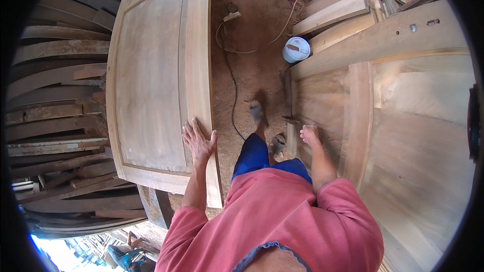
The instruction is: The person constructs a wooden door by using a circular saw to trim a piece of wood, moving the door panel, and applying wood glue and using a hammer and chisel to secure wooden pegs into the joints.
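My left hand (198, 143) lies flat with its fingers spread on the edge rail of a pale wooden door (151, 70), which has a framed panel and stretches away on my left. My right hand (310, 135) hangs over the near edge of a second wooden door (360, 115) on my right. Its fingers are curled in, and whether anything is inside them is hidden. This second door has wide rails and panels with darker and lighter grain.
Stacked boards (60, 105) fill the far left. A white bucket (296, 50) with a brush-like tool on its lid stands ahead. A power strip (232, 17) and cables cross the dirt floor. Planks (335, 12) are piled at the upper right. Another person (126, 257) is behind, lower left.
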{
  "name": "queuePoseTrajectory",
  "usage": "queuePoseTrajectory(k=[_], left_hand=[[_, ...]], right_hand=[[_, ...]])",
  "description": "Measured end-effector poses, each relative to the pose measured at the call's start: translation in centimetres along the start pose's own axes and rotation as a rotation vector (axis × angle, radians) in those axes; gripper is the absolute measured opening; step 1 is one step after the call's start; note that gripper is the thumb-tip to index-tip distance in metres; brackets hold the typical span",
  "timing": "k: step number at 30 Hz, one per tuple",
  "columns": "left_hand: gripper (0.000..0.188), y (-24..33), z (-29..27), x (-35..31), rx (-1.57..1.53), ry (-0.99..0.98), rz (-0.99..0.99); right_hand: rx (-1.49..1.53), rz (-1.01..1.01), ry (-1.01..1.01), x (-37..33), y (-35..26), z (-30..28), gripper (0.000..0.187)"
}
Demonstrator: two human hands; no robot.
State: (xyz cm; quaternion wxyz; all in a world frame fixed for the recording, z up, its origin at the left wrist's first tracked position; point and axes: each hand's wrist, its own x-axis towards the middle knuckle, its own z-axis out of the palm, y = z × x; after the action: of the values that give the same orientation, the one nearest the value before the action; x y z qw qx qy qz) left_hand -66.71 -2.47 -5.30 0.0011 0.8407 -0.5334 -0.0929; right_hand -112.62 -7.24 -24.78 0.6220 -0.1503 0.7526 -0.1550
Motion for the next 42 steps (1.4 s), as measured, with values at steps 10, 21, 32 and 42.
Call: queuePoseTrajectory(k=[10,21,32,42], left_hand=[[0.110,0.6,1.2,1.1,-0.125,-0.120,0.006],[0.113,-0.5,3.1,1.9,-0.187,-0.246,-0.084],[0.117,-2.1,7.4,1.3,-0.031,-0.082,-0.112],[0.113,-2.2,7.5,0.5,0.001,-0.010,-0.116]], right_hand=[[0.153,0.045,0.099,-1.3,-6.0,-3.4,0.030],[0.210,0.193,0.057,0.5,-7.9,-8.5,0.035],[0.165,0.120,0.033,0.3,-16.8,-2.7,0.036],[-0.132,0.086,0.066,-0.8,-21.2,2.5,0.040]])
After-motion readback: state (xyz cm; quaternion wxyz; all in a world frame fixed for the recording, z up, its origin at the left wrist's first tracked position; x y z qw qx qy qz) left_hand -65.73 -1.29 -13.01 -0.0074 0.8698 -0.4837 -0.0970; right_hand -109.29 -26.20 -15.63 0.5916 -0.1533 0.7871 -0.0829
